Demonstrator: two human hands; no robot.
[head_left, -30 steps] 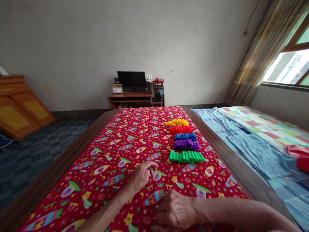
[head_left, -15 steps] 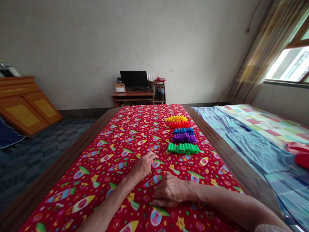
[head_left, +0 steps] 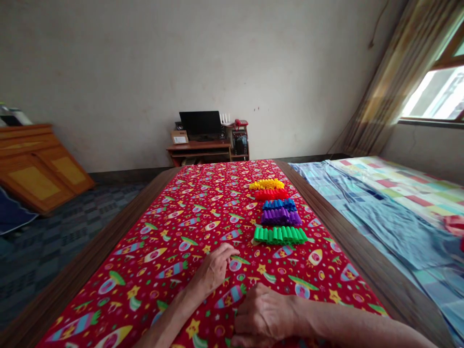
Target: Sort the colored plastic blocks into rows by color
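My left hand (head_left: 216,265) rests on the red patterned tablecloth (head_left: 145,285), its fingers lightly bent and pointing forward and right, holding nothing. Closer to me lies my right hand (head_left: 264,311), turned inward with its fingers curled under against the cloth; nothing shows in it, though its underside is hidden. Beyond both hands, to the right, short plastic tubes stand grouped by colour in rows. The green row (head_left: 280,235) is nearest to my hands. Behind it come the purple row (head_left: 281,216), the blue row (head_left: 278,205), the red row (head_left: 271,194) and the yellow row (head_left: 267,184).
Dark wooden table edges (head_left: 337,232) flank the cloth. A bed with a blue sheet (head_left: 384,227) stands along the right side. At the far wall, a small desk (head_left: 199,145) carries a black monitor (head_left: 200,124). A wooden cabinet (head_left: 43,169) is at the left.
The view has tilted slightly upward, so table, tubes and hands sit lower in the picture. Both hands keep nearly the same place and pose on the cloth.
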